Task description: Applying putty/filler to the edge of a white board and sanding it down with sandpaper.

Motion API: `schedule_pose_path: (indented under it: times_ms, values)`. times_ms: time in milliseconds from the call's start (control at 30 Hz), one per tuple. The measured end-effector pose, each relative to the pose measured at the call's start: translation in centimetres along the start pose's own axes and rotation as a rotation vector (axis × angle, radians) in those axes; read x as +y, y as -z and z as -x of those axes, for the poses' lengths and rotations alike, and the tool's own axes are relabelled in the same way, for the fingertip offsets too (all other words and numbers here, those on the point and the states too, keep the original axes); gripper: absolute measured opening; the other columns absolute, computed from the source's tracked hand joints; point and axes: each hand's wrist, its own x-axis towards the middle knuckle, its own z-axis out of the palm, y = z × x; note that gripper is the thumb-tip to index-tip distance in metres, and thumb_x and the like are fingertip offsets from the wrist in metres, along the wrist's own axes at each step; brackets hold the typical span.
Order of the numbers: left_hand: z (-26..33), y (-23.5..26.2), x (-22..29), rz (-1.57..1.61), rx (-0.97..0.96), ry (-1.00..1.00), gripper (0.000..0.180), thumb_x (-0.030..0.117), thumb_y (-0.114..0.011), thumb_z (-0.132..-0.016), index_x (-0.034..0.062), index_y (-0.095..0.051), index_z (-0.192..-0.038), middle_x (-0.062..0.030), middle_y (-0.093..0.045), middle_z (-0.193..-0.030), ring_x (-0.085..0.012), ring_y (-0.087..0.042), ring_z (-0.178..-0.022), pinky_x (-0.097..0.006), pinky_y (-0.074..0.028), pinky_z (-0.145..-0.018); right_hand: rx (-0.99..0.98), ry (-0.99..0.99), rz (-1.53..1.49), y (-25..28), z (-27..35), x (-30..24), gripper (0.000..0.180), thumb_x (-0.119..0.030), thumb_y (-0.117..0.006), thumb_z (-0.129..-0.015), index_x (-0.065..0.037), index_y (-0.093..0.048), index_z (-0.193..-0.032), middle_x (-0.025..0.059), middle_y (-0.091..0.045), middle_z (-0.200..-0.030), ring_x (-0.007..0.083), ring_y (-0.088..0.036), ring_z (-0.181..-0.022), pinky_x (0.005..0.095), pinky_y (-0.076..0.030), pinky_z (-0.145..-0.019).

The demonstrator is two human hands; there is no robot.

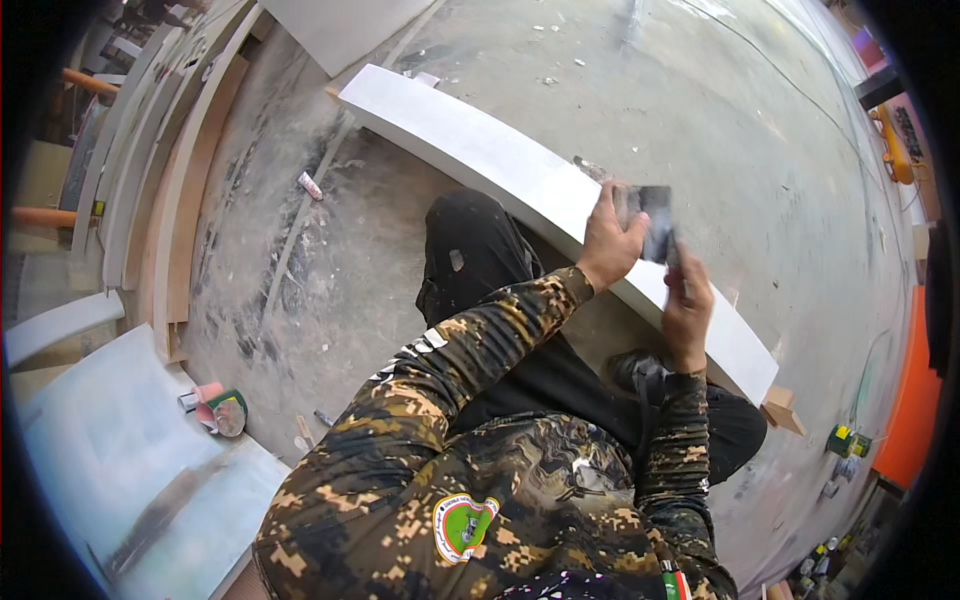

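Head view: both hands up at the long white board [470,145], which rests on wood blocks over a dusty floor [700,110]. Left hand [610,240] and right hand [688,305] each pinch a dark scraper blade [655,225], held together just above the board's near edge. Risk: with 2 blades touching, 1 could slip and gouge the fresh white face.

brown, tan and black camouflage jacket [480,470] with long sleeves, a round green and red chest patch [463,523], black paint-flecked trousers [480,250], bare hands
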Motion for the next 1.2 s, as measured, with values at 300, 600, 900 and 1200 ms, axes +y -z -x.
schedule_pose_path:
  times_ms: [300,600,900,1200]
  values:
    - [-1.6,1.0,1.2,0.150,0.021,-0.019,0.030,0.003,-0.062,-0.092,0.0001,-0.049,-0.119,-0.0120,-0.059,-0.112,-0.0199,-0.059,-0.102,-0.033,-0.050,-0.089,0.026,-0.033,0.020,0.8,2.3,-0.6,0.050,0.012,-0.056,-0.084,-0.007,-0.063,-0.130,0.0163,-0.062,-0.120,0.0317,-0.062,-0.111,0.0384,-0.050,-0.096]
    - [-0.5,1.2,2.3,0.186,-0.119,-0.047,0.026,0.005,-0.062,-0.093,0.0004,-0.051,-0.116,-0.0101,-0.061,-0.104,-0.0188,-0.059,-0.095,-0.033,-0.049,-0.085,0.126,0.113,0.447,-2.3,4.1,-2.2,0.052,-0.003,-0.060,-0.082,-0.020,-0.064,-0.131,0.0162,-0.058,-0.116,0.0372,-0.058,-0.115,0.0473,-0.047,-0.093]
    - [2.1,3.5,5.6,0.082,-0.585,0.017,0.029,-0.002,-0.059,-0.093,-0.0007,-0.052,-0.121,-0.0091,-0.062,-0.111,-0.0183,-0.059,-0.103,-0.031,-0.048,-0.091,0.319,-0.015,0.286,-0.2,3.5,-1.3,0.052,0.000,-0.064,-0.079,-0.015,-0.064,-0.128,0.0174,-0.058,-0.111,0.0353,-0.061,-0.101,0.0451,-0.051,-0.084]
    - [1.3,5.6,3.6,0.348,-0.368,0.284,0.040,-0.002,-0.055,-0.097,0.0026,-0.045,-0.135,-0.0100,-0.060,-0.123,-0.0207,-0.065,-0.106,-0.033,-0.057,-0.088,0.197,-0.664,-1.177,-0.4,7.1,-3.3,0.039,-0.024,-0.069,-0.095,0.000,-0.054,-0.122,0.0080,-0.067,-0.100,0.0083,-0.063,-0.074,0.0202,-0.051,-0.053]
